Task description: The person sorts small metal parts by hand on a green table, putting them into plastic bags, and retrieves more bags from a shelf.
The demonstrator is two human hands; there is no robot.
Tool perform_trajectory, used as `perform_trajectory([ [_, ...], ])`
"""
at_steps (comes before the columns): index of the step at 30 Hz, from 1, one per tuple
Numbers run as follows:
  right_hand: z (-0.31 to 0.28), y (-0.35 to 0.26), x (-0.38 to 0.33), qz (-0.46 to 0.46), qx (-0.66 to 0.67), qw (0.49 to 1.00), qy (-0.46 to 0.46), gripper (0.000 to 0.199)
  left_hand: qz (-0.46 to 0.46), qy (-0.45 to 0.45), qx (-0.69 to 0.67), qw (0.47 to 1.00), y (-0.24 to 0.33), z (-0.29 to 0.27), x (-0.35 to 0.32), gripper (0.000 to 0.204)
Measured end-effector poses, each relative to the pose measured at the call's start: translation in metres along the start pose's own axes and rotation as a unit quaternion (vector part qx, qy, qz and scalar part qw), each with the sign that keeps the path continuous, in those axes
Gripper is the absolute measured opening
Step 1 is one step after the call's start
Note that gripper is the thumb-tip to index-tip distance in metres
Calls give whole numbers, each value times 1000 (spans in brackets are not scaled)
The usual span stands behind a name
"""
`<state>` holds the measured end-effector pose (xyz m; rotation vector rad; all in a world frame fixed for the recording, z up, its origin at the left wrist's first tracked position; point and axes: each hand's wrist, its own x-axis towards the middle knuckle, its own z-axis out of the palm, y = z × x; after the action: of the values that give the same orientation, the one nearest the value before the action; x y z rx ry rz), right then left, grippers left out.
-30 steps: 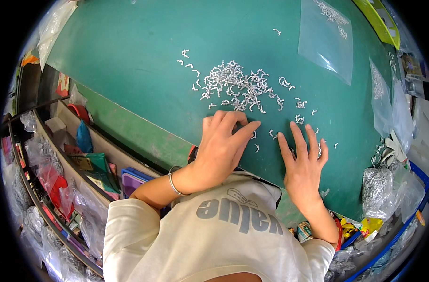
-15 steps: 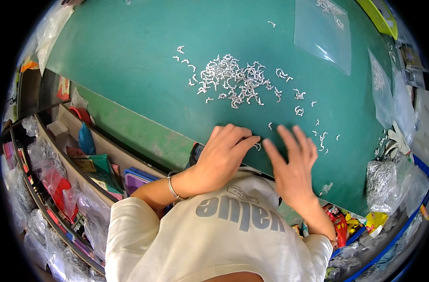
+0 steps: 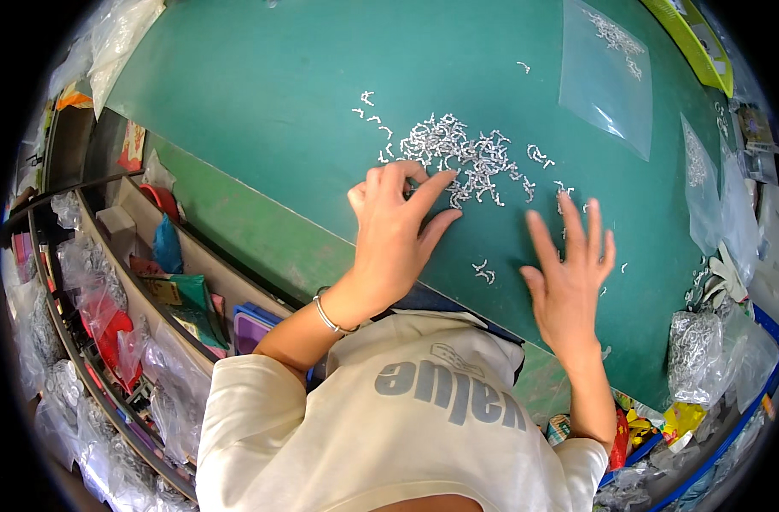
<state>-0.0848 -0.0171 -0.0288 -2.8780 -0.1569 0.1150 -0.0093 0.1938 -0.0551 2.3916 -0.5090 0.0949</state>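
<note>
A pile of small silvery curved metal pieces (image 3: 483,160) lies on the green tabletop (image 3: 270,111), with loose ones scattered around it. My left hand (image 3: 394,226) reaches to the pile's near left edge. Its fingers are bent and its thumb stands apart; some fingertips are hidden behind the hand, and I see no piece held. To the right, my right hand (image 3: 575,290) is spread low over the table, its fingertips by a few loose pieces. A small group of pieces (image 3: 485,271) lies between my hands, near the table edge.
Clear plastic bags (image 3: 607,94) with more silvery pieces lie at the far right. A yellow-green basket (image 3: 697,43) stands beyond. At the right edge are a packed bag (image 3: 697,354) and a white glove (image 3: 728,273). Cluttered shelving (image 3: 142,235) runs along the left.
My left hand has moved forward from the table edge to the pile. My right hand has shifted forward and right, fingers spread. The view has shifted slightly.
</note>
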Motion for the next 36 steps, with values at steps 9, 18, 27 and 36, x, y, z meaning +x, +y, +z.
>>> perform_trajectory([
  [9, 7, 0, 25, 9, -45, 999, -9, 57, -1, 48, -6, 999, -22, -8, 0, 28],
  [18, 10, -21, 51, -94, 24, 995, 8, 54, 22, 6, -34, 999, -12, -8, -8, 31],
  [27, 12, -27, 50, -101, 42, 993, 38, 48, 6, 43, -15, 999, -18, -5, 3, 28],
  [36, -2, -18, 11, -65, 27, 997, -24, 46, 15, 40, -4, 999, -22, -7, 0, 25],
])
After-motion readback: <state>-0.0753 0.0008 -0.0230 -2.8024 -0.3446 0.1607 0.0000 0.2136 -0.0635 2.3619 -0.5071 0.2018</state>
